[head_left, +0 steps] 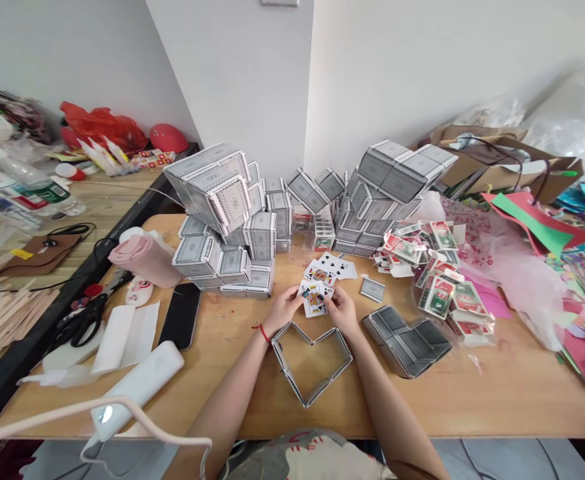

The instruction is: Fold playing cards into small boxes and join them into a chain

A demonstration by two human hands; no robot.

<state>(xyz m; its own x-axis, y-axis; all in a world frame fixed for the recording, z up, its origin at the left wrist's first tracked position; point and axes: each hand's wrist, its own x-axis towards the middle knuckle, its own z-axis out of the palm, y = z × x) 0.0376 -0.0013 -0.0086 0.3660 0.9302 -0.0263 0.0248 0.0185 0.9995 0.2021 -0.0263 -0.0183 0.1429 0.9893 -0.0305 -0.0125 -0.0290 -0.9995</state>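
Note:
My left hand (285, 311) and my right hand (343, 311) pinch playing cards (315, 303) between them, a king face up on top. Just beyond the hands, more face-up playing cards (339, 268) lie fanned on the table. Between my forearms sits a heart-shaped frame (305, 400) built from folded cards, its middle open to the wood. A covered heart-shaped card box (403, 341) rests to the right of my right forearm. One small grey folded card piece (373, 289) lies beyond my right hand.
Stacked grey card boxes stand at the back left (222, 253) and back right (365, 227). Card packs (439, 297) pile up on the right. On the left are a black phone (180, 316), a white power bank (139, 383), scissors (85, 320) and a pink roll (147, 259).

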